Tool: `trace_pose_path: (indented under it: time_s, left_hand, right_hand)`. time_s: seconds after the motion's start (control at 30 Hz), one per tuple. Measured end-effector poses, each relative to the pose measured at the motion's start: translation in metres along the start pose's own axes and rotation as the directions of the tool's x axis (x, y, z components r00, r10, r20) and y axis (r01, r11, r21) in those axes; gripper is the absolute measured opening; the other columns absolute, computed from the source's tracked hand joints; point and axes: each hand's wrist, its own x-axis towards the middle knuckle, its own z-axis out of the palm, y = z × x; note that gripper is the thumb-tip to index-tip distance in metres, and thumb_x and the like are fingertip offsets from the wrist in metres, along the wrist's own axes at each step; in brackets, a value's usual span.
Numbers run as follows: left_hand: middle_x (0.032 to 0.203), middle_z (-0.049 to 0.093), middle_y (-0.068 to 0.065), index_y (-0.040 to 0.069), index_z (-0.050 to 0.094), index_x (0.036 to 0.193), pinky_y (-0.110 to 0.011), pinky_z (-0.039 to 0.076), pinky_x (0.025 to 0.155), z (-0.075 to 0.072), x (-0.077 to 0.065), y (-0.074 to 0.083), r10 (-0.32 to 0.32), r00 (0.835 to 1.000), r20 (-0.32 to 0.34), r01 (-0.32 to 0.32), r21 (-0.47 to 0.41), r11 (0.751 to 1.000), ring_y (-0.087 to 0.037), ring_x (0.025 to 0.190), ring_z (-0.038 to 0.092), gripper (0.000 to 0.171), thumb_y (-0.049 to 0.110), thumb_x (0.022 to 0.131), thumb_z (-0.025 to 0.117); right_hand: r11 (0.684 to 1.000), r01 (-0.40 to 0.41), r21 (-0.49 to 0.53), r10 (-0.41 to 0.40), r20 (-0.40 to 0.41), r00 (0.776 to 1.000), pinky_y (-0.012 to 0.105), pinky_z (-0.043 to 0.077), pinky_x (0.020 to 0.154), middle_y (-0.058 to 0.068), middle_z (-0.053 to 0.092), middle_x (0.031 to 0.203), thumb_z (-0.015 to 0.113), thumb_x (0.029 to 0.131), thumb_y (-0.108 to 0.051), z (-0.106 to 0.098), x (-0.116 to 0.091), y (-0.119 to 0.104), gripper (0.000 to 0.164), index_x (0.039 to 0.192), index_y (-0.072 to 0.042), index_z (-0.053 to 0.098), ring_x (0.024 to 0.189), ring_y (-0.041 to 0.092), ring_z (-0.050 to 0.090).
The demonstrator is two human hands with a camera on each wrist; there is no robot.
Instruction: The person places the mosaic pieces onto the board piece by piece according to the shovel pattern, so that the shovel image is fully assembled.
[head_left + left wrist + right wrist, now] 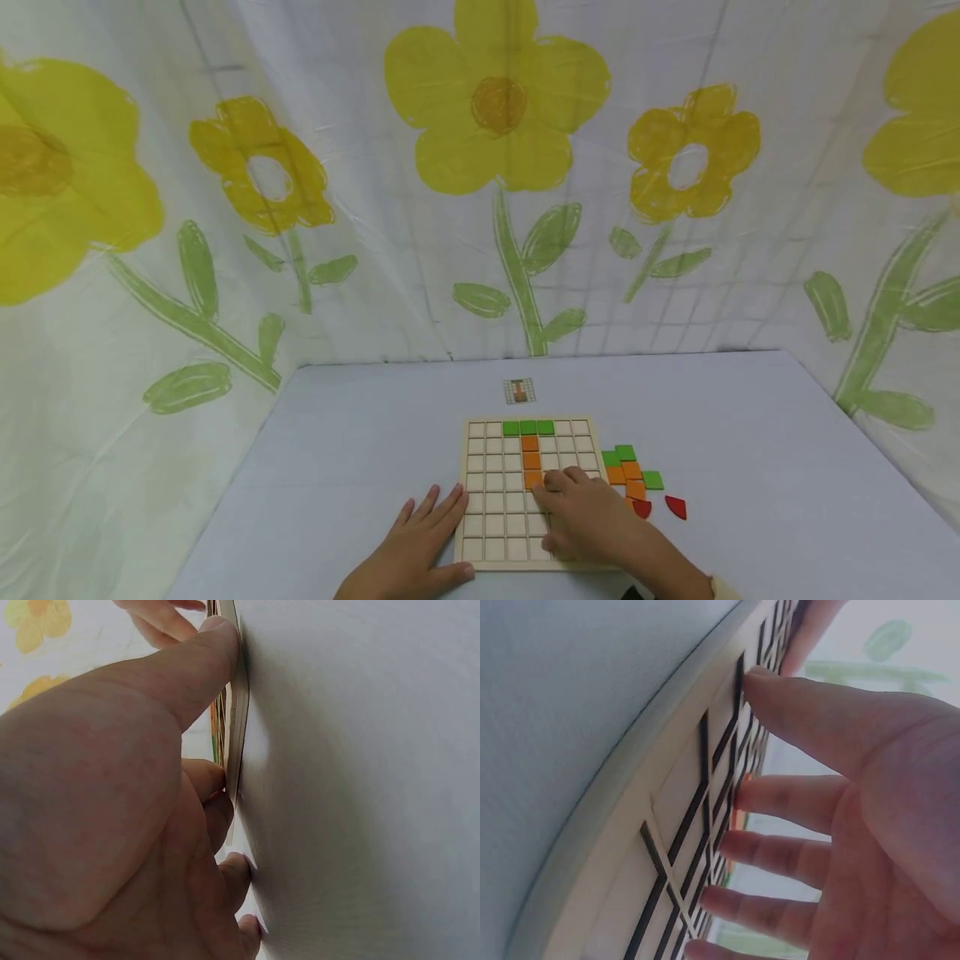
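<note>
Broadly, a white curtain with yellow flowers (420,250) fills the head view above a pale table (315,450). On the table lies a wooden grid board (495,525), and two hands work at it.

The right hand (588,510) reaches over its right half, with the index fingertip at the lowest orange tile. From above its palm is hidden; the right wrist view shows the underside, fingers extended and apart, thumb out, nothing pinched, with a sliver of orange beyond the index fingertip. The left hand (420,542) lies spread beside the board's left edge. Only the left wrist view shows the board's thickness and the thumb pressed against its side, with some fingertips down on the table.

The head view alone shows the small pattern card (519,391) beyond the board's far edge, and the loose green and orange tiles (632,470) just right of the board, past the right hand, near two red pieces (676,507). On the grid, three green tiles (528,428) fill the middle of the far row; three orange tiles (531,461) run toward the person from the central one.
</note>
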Motion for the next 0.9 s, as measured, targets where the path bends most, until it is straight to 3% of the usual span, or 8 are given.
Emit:
trace_pose_path:
  time_s: [0.4,0.53,0.7,0.9]
  left_hand:
    - [0.164,0.024,-0.012,0.005,0.028,0.158,-0.072,0.013,0.109,0.001,0.001,-0.003,0.036,0.999,-0.01,-0.036,-0.019,0.999,-0.047,0.147,0.016,0.094,0.063,0.091,0.06]
    - [0.164,0.023,-0.013,0.004,0.027,0.158,-0.072,0.012,0.109,0.002,0.001,-0.004,0.038,0.999,-0.005,-0.038,-0.033,0.999,-0.047,0.147,0.016,0.095,0.064,0.091,0.059]
    - [0.164,0.023,-0.011,0.005,0.028,0.158,-0.072,0.013,0.11,0.002,0.001,-0.004,0.029,1.0,-0.006,-0.029,-0.018,0.999,-0.046,0.148,0.016,0.096,0.067,0.09,0.058]
    - [0.164,0.023,-0.011,0.005,0.028,0.158,-0.071,0.012,0.11,0.002,0.001,-0.004,0.021,1.0,0.0,-0.021,-0.028,0.999,-0.046,0.148,0.015,0.097,0.066,0.09,0.058]
  right_hand:
    - [0.997,0.031,0.075,-0.037,0.086,0.996,0.056,0.044,0.101,0.01,0.046,0.152,0.07,0.087,-0.055,0.008,-0.029,0.002,0.075,0.147,-0.013,0.052,0.137,0.038,0.042]
    - [0.994,0.075,0.085,-0.081,0.068,0.994,0.053,0.044,0.102,0.009,0.048,0.15,0.07,0.089,-0.05,0.01,-0.041,0.008,0.07,0.145,-0.012,0.052,0.137,0.038,0.043]
    - [0.979,0.101,0.176,-0.11,0.045,0.993,0.05,0.043,0.104,0.006,0.046,0.152,0.068,0.093,-0.046,0.011,-0.053,0.018,0.065,0.147,-0.014,0.052,0.138,0.037,0.043]
    - [0.942,0.114,0.315,-0.14,0.064,0.988,0.037,0.051,0.095,0.0,0.057,0.139,0.07,0.094,-0.04,-0.005,-0.06,0.022,0.04,0.129,-0.021,0.066,0.124,0.019,0.055]
